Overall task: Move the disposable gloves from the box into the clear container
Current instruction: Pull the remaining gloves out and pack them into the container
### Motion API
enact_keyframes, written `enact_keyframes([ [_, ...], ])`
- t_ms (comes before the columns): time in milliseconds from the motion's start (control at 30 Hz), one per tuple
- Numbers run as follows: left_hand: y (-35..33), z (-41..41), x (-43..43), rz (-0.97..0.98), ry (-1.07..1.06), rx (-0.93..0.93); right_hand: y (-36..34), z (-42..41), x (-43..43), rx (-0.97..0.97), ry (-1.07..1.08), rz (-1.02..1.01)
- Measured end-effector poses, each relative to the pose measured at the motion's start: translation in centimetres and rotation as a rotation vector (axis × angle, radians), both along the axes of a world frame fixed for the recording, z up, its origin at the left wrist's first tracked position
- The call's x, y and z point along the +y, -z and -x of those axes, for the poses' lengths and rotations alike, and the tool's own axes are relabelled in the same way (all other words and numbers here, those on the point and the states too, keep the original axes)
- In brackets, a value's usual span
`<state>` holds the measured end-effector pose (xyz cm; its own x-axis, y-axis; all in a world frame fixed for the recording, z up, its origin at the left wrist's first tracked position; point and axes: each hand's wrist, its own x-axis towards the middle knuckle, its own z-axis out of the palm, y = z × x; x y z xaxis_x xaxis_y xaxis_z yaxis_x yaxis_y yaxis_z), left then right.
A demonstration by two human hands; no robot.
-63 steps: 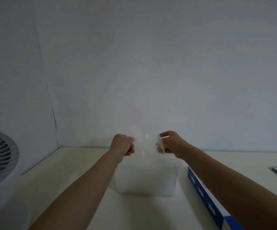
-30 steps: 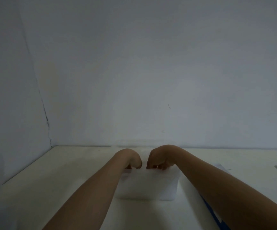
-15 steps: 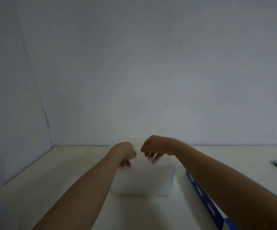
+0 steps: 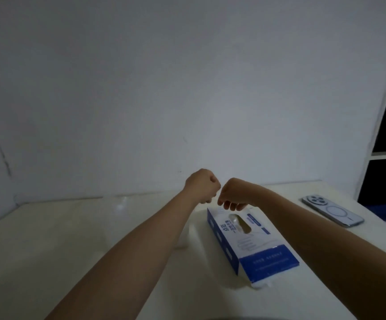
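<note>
While above the box (image 4: pixel 252 241) | left hand (image 4: pixel 202 185) fingers curled | right hand (image 4: pixel 233 195) fingers curled | held item unclear

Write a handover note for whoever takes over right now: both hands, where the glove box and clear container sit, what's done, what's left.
Left hand: fingers curled, raised beside the right; no gloves visible in it, too dim to be sure.
Right hand: fingers curled down over the far end of the glove box, beyond its oval opening.
Clear container: left of the box, partly behind the left forearm; contents unreadable.
Done: unclear.
Left: move gloves from box into container.
</note>
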<state>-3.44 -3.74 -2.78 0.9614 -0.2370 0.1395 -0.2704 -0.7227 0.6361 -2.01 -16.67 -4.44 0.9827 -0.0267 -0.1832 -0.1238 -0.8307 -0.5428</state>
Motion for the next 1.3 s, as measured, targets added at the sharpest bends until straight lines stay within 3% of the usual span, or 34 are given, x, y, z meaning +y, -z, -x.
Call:
enact_keyframes([
  [67,1.4,0.0,-1.6,-0.041,0.034,0.101,1.5,0.0,-1.0,0.085,0.021,0.134],
  [267,6.0,-1.2,-3.3,-0.189,0.008,0.334,4.4,0.8,-1.2,0.093,-0.074,0.586],
  [500,7.4,-2.4,-3.1,-0.180,0.015,0.398,6.5,0.7,-1.6,-0.037,-0.046,0.614],
  [633,7.4,-2.3,-2.9,-0.143,0.037,0.399,6.6,0.3,-2.5,-0.025,-0.026,0.388],
  [800,7.5,-2.3,-2.9,-0.115,0.046,0.385,4.3,0.3,-4.8,-0.290,0.092,-0.592],
  [867,7.5,-2.2,-2.9,-0.115,0.038,0.384,3.1,0.5,-5.3,-0.365,0.143,-0.830],
  [1000,6.5,-1.8,-2.8,-0.046,0.048,0.405,2.1,0.7,-5.4,-0.314,0.187,-0.876],
  [1200,2.7,-1.7,-2.8,0.670,-0.080,0.379,1.3,1.3,-5.1,-0.318,0.125,-0.926],
  [1300,1.1,-1.6,-2.1,0.820,-0.006,0.439,1.1,0.6,-4.4,-0.346,0.102,-0.792],
])
